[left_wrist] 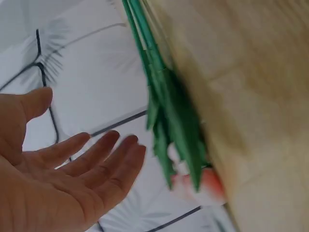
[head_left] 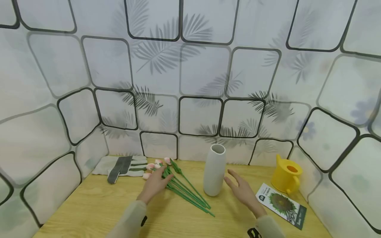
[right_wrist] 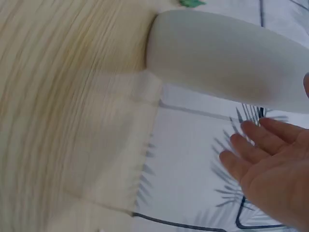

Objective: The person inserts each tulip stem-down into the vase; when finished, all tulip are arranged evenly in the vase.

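Several artificial tulips (head_left: 186,191) with pale pink heads and green stems lie on the wooden table, stems pointing toward the front right. Over their leaves hovers my left hand (head_left: 155,185), fingers extended; in the left wrist view a gap shows between its fingers and the tulips (left_wrist: 178,116). A white vase (head_left: 214,172) stands upright right of the stems. Just right of it is my right hand (head_left: 242,191), fingers spread and relaxed. The right wrist view shows that hand (right_wrist: 275,159) beside the vase (right_wrist: 222,58), holding nothing; whether the thumb touches it I cannot tell.
Grey and white work gloves (head_left: 123,167) lie at the back left, beside the tulip heads. At the right stands a yellow watering can (head_left: 285,175), with a seed packet (head_left: 281,205) flat in front of it. Patterned curtain-like walls (head_left: 199,115) border the table.
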{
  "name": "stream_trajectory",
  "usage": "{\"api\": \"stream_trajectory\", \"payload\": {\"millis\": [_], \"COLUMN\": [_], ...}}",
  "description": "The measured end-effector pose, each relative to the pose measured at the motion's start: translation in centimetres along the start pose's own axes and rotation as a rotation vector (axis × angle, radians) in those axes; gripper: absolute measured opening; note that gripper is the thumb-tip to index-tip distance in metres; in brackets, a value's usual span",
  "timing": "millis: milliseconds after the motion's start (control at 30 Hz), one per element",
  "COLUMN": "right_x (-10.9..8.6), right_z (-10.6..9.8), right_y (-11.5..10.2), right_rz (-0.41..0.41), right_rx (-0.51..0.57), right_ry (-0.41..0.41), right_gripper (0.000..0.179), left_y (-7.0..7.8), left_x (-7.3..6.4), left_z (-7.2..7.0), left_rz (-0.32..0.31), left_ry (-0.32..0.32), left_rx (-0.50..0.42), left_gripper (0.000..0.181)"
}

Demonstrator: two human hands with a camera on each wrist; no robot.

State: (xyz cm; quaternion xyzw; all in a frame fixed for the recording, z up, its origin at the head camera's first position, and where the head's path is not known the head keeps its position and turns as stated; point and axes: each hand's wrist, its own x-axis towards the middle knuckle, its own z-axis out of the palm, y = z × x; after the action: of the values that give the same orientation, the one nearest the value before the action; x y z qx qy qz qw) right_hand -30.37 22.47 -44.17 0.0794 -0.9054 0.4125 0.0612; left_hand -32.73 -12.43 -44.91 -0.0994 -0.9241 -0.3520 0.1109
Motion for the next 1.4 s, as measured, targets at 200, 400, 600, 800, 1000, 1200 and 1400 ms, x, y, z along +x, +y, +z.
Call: {"api": "stream_trajectory", "payload": {"millis": [200,400,600,800,1000,1200,1400], "right_x": [0.4,1.4,2.6,3.7,4.6,5.2,5.5], "right_z": [-0.3,-0.4,-0.7,-0.7,-0.9,-0.9,-0.6], "right_y": [-0.7,-1.2,-2.1,-3.4,-4.3,-5.1,-5.1], "right_rz": [0.025,0.009,-0.032,-0.067,-0.123,-0.116,-0.099], "right_rx": [0.345,0.48,0.52,0.535,0.536,0.563,0.563], "right_ry": [-0.035,0.012,0.044,0.057,0.049,0.046,0.051], "right_gripper": [0.06,0.06,0.065,0.066,0.066,0.068,0.067], "left_y": [-2.3,-3.0,-3.2,-3.4,-3.3,-3.4,-3.7], "left_x": [0.4,0.7,1.2,1.8,2.2,2.7,3.1], "left_z": [0.2,0.2,0.8,1.8,2.4,2.2,2.2], "left_rz": [-0.101,-0.151,-0.192,-0.19,-0.198,-0.232,-0.295], "left_ry": [0.026,-0.041,-0.124,-0.113,-0.1,-0.137,-0.176], "left_rx": [-0.195,-0.336,-0.444,-0.439,-0.426,-0.433,-0.477], "left_gripper": [0.044,0.039,0.035,0.031,0.029,0.032,0.033]}}
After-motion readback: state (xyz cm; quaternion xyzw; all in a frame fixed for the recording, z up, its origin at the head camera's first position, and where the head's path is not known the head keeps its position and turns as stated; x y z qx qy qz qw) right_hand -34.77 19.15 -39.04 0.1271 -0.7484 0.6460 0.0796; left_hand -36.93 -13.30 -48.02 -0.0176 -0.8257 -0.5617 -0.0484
